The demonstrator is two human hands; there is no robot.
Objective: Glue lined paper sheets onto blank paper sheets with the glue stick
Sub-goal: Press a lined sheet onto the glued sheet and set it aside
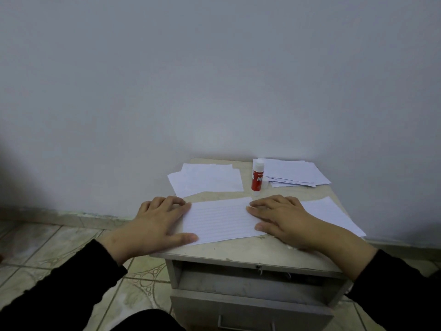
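Note:
A lined paper sheet [220, 219] lies flat at the front of the small cabinet top [238, 250]. My left hand [155, 223] rests on its left edge with fingers spread. My right hand [279, 219] presses flat on its right end. A red and white glue stick [257, 176] stands upright behind the sheet, with its white cap [265, 182] beside it. Loose white sheets [207, 179] lie at the back left. A stack of sheets [294, 173] lies at the back right. Another white sheet [331, 215] lies under and beyond my right hand.
The cabinet stands against a plain pale wall [214, 80]. Its drawer [250, 287] below the top is pulled slightly out. Patterned floor tiles [71, 247] lie to the left, past the cabinet's left edge.

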